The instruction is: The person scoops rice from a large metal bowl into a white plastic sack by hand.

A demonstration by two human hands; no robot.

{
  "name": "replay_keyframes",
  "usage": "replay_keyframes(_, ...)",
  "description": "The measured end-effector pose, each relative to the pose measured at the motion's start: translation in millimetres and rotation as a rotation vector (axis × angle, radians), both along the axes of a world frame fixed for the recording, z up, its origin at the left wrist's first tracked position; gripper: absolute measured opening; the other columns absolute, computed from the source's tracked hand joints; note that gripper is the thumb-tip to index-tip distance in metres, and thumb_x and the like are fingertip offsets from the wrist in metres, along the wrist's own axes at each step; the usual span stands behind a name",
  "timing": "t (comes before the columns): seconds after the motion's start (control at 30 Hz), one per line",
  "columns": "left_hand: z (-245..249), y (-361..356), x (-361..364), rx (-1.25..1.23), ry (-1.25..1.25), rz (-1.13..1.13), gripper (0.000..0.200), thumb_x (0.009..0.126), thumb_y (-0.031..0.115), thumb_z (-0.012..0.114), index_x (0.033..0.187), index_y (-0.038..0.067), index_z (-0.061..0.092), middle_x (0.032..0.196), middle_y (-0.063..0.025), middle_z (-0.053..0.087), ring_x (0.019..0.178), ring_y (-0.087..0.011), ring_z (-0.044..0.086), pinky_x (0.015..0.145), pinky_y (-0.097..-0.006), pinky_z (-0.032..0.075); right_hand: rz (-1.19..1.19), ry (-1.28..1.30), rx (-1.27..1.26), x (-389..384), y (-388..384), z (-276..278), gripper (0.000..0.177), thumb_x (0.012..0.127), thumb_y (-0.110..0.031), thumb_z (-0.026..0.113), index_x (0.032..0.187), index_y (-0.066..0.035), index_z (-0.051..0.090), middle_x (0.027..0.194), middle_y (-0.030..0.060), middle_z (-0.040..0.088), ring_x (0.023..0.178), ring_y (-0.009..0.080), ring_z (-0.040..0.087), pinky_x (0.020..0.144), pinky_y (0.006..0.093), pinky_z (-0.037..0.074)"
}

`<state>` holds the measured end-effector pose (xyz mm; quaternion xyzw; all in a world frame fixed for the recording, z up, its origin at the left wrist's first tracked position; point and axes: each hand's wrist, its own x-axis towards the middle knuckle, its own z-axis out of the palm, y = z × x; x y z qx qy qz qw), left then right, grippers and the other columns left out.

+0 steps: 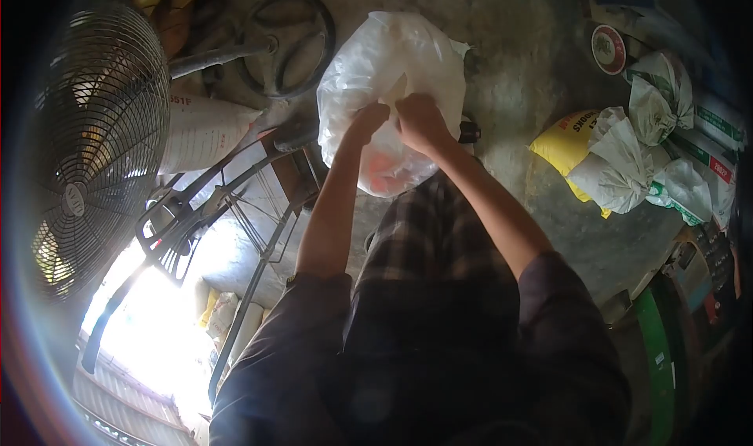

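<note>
A large, full plastic bag (pixel 392 50), whitish and see-through, is in front of my legs at the top centre of the head view. Something orange-red shows through its lower part. My left hand (pixel 371 122) is closed on the gathered plastic near the bag's middle. Close beside it, my right hand (pixel 422 121) also grips the plastic, fingers curled. A pale twisted tip of the bag sticks up between the two hands. What else fills the bag cannot be made out.
At left stands a big black fan (pixel 94 148) with a round base (pixel 325 42). A bicycle (pixel 259 187) is beside my left arm. Tied white sacks (pixel 620 171) and a yellow sack (pixel 561 148) lie at right, near a round red-and-white lid (pixel 608 50). A printed white sack (pixel 204 128) rests behind the fan.
</note>
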<state>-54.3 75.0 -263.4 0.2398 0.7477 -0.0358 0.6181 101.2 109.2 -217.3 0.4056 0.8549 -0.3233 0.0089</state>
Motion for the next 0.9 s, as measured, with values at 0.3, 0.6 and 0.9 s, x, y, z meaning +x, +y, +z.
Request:
replay_keyframes(0.3,7,6,-53,-0.077,0.274,-0.701,0.052,0.079,0.05,0.056,0.11,0.009,0.065,0.112,-0.0123,0.065,0.11,-0.0244,0.058,0.095,-0.0376,0.041,0.527,-0.984,0.305,51,-35,-184,0.041,0.086,-0.019,0.051,0.126,-0.01,0.054,0.11,0.0092,0.064,0.103,0.0271,0.058,0.087,0.0438,0.036)
replay_keyframes(0.6,-24,-31,11,0.33,0.087,-0.602,0.062,0.067,0.041,0.074,0.121,0.016,0.058,0.114,-0.0074,0.063,0.115,-0.0213,0.053,0.093,-0.0391,0.044,0.323,-0.545,-0.384,-38,28,-52,0.038,0.081,-0.021,0.059,0.116,-0.007,0.061,0.118,0.0161,0.06,0.105,0.0288,0.061,0.086,0.0397,0.049)
replay_keyframes(0.9,-28,-61,-10,-0.254,-0.198,-1.102,0.089,0.072,0.079,0.046,0.144,0.03,0.028,0.139,-0.0139,0.044,0.121,-0.0288,0.047,0.102,-0.037,0.034,0.069,-0.513,-0.48,-40,86,-52,0.074,0.084,-0.054,0.052,0.143,-0.016,0.031,0.15,0.0072,0.026,0.137,0.0269,0.027,0.111,0.0401,0.024)
